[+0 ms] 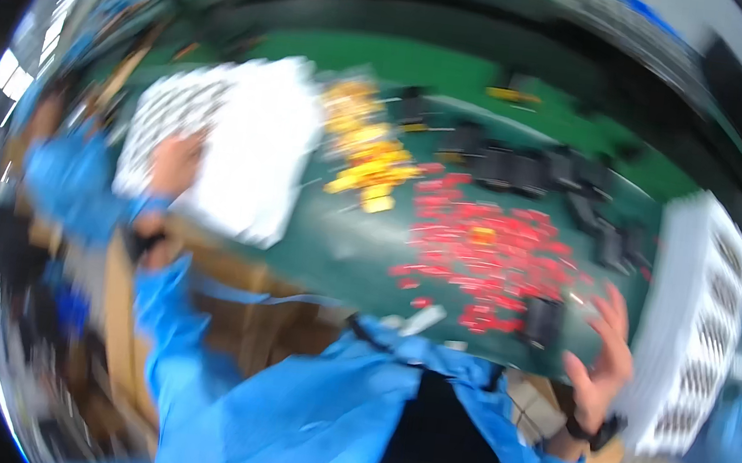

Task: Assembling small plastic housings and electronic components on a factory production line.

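Motion smears much of the picture. On the left, my left hand (177, 162) is over a white tray (261, 150) with rows of small cells on its left part. Its fingers are too blurred to read, and whether it grips anything does not show. My right hand (603, 363) is at the bench's right edge, thumb and fingers apart, with nothing visible in it. Just left of it lies a black rectangular part (542, 322). Many small red pieces (488, 249) are scattered over the green bench top (341, 256). A heap of yellow pieces (366, 153) lies between them and the tray.
Several black blocks (511, 170) stand in a row behind the red pieces. A white stack with openings (689, 332) rises at the right edge. Cardboard boxes (118, 322) stand below the bench at left. A co-worker's blue sleeve (74, 184) is close by my left arm.
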The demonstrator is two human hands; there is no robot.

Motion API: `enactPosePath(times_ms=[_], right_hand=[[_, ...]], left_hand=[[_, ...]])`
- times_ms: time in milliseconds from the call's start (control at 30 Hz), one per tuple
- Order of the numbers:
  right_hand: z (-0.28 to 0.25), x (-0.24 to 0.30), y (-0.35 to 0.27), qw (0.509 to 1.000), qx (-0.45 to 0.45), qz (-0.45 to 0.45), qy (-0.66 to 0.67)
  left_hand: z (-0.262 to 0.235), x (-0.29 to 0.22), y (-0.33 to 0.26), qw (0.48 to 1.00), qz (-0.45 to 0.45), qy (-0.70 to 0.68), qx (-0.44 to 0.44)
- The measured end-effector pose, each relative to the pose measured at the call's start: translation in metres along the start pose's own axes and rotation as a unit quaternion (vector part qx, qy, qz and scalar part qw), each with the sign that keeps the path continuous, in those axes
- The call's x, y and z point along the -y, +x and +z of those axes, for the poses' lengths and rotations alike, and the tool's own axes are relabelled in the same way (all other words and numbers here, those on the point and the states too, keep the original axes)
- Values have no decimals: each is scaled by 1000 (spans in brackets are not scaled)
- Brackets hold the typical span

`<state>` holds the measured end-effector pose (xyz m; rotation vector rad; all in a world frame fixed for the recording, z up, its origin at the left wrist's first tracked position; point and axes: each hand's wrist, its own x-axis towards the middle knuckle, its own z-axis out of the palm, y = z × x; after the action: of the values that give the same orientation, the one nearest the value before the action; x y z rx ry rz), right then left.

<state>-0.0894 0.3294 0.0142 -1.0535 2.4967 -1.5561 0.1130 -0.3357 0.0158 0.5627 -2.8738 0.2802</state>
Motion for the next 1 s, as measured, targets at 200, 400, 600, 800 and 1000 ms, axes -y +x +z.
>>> enactPosePath(times_ms=[200,400,600,800,1000], right_hand=[[9,-4,12,987,-45,-84,132],[38,9,-8,987,-68,-22,147],[85,43,14,940,123,-216,235],[68,22,7,946,140,-154,248],[54,9,-2,957,113,-110,245]], left_hand=[[-15,90,-51,953,6,-302,-34],[-77,-177,-16,945,207,-250,-51],[-82,-358,-23,683,603,-405,-81],[-95,-394,-26,682,521,-513,-9],[-78,-413,-25,729,454,-507,68]])
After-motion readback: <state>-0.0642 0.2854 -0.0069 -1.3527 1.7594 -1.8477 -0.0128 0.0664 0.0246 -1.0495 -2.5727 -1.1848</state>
